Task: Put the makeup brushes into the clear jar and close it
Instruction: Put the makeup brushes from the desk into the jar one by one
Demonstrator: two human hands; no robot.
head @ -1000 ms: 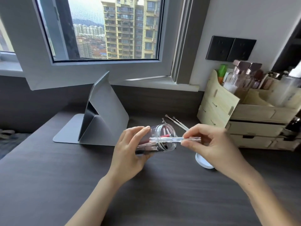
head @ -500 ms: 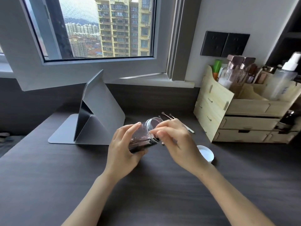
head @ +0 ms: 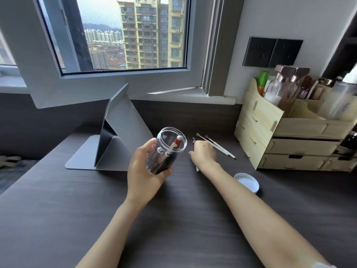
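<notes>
My left hand (head: 144,171) grips the clear jar (head: 168,149) above the dark desk, tilted with its open mouth facing up and away. Several makeup brushes stand inside it, one with a red handle. My right hand (head: 204,154) rests palm down on the desk to the right of the jar, over a white-handled brush (head: 197,168) whose two ends stick out past the hand. Whether the fingers grip it is hidden. Two more white-handled brushes (head: 218,147) lie just right of that hand. The jar's white lid (head: 247,182) lies on the desk to the right of my forearm.
A grey folded tablet stand (head: 116,136) is left of the jar. A wooden drawer organiser (head: 280,136) with bottles fills the right back corner. An open window frame (head: 116,82) hangs over the back of the desk (head: 58,219).
The brush my right hand held has gone into the jar. That hand has left the jar's mouth and moved right and down onto the desk by the loose brushes. The jar's mouth is tipped up more.
</notes>
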